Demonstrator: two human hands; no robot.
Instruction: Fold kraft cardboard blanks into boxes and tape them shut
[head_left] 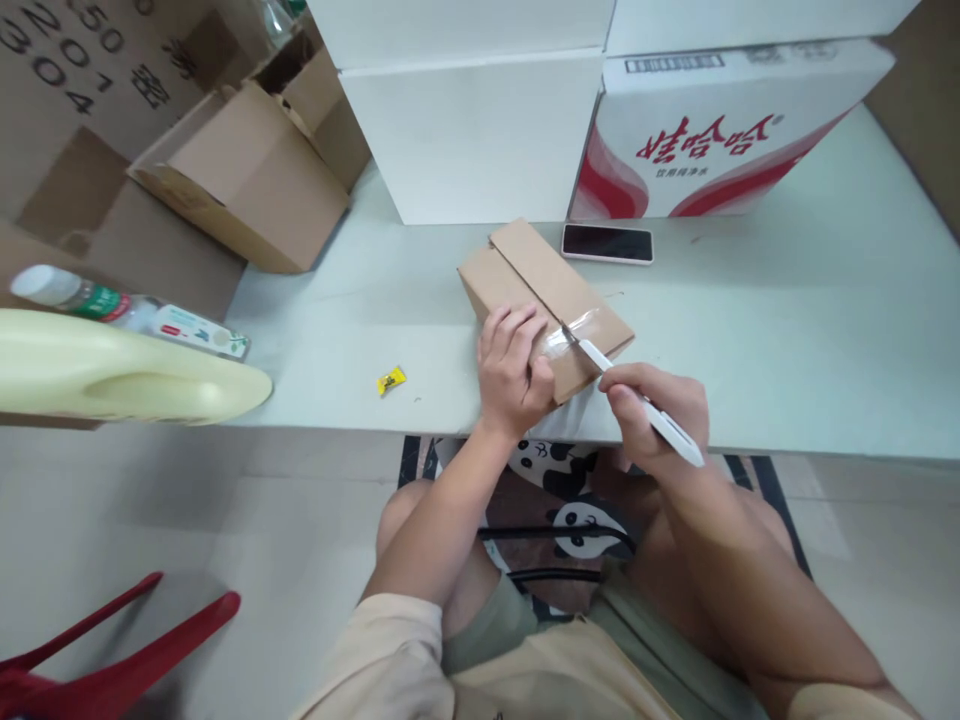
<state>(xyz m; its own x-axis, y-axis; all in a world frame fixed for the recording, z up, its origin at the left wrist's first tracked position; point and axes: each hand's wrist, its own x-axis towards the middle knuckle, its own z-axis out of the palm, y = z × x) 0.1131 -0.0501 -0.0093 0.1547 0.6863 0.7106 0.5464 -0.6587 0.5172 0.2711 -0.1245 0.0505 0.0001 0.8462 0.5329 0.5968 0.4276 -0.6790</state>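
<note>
A small brown cardboard box (525,265) lies at an angle near the table's front edge, with clear tape (589,325) across one end of its seam. Pressing on its top left side is my left hand (514,372), fingers bent over the cardboard and thumb toward the seam. My right hand (660,410) is closed round a white utility knife (675,437). The knife's tip meets the seam at the taped end; how deep the blade sits I cannot tell.
Behind the box are a phone (607,244), white cartons (480,140) and a red-and-white carton (697,150). A yellow wrapped candy (391,381) lies to the left. Open cardboard boxes (255,170), a bottle (82,295) and a red stool or chair (150,650) are further left.
</note>
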